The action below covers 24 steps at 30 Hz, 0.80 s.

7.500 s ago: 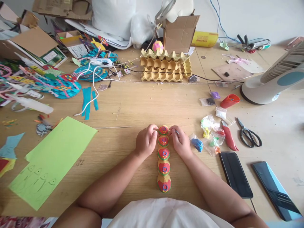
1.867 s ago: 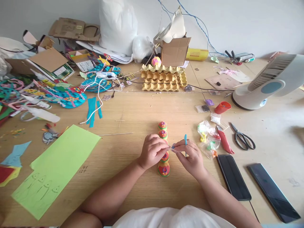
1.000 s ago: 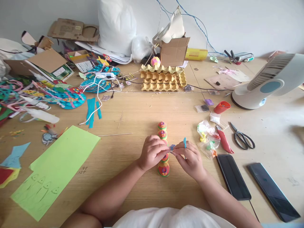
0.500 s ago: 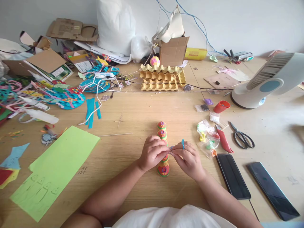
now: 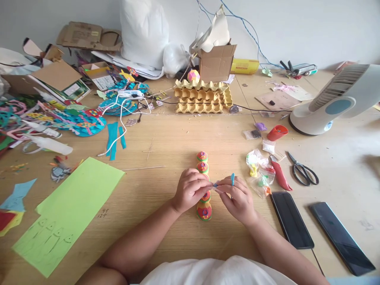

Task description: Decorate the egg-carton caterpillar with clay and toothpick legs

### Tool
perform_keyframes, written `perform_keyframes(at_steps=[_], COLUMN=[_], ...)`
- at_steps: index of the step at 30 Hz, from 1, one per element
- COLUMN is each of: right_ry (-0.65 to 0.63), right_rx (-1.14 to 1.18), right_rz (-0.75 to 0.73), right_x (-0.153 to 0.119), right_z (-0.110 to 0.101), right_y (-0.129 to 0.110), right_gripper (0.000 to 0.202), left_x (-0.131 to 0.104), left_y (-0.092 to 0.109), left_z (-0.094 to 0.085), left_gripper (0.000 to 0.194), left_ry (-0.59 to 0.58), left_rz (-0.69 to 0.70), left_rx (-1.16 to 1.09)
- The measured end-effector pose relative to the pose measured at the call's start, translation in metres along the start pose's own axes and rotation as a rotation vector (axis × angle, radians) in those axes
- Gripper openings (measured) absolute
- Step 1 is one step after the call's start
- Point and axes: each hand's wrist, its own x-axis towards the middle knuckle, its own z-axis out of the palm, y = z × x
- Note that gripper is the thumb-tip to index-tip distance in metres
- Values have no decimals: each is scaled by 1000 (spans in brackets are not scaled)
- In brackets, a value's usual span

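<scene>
A row of red, green and orange decorated rounded pieces (image 5: pixel 204 211) runs away from me down the middle of the table, partly hidden by my hands. Over this row, my left hand (image 5: pixel 191 189) is closed in a pinch, its fingertips meeting those of my right hand (image 5: pixel 236 196). Between the fingertips shows a tiny blue piece (image 5: pixel 215 185), perhaps modelling clay. A flat blue strip (image 5: pixel 232 179) sticks up from between the fingers of my right hand. Both hands seem to grip the tiny blue piece.
Right of my hands lie bags of coloured clay (image 5: pixel 257 168), a red-handled knife (image 5: pixel 280 174), scissors (image 5: pixel 301 170) and two phones (image 5: pixel 292 219). Green paper (image 5: pixel 80 209) lies left. Behind stand egg cartons (image 5: pixel 198 99) and a white fan (image 5: pixel 329 105).
My fingertips have shifted slightly, and more of the tiny blue piece shows between them. The blue strip in my right hand has moved a little to the right.
</scene>
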Motion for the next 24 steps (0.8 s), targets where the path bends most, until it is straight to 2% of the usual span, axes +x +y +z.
perform_keyframes(at_steps=[24], right_ry=[31], right_rx=[49], right_rz=[38], right_x=[11], right_z=[-4], right_y=[-6], right_gripper=[19], left_x=[1], left_y=[-1], left_z=[0], left_gripper=[3], left_ry=[14], left_rz=[-26], left_rx=[1])
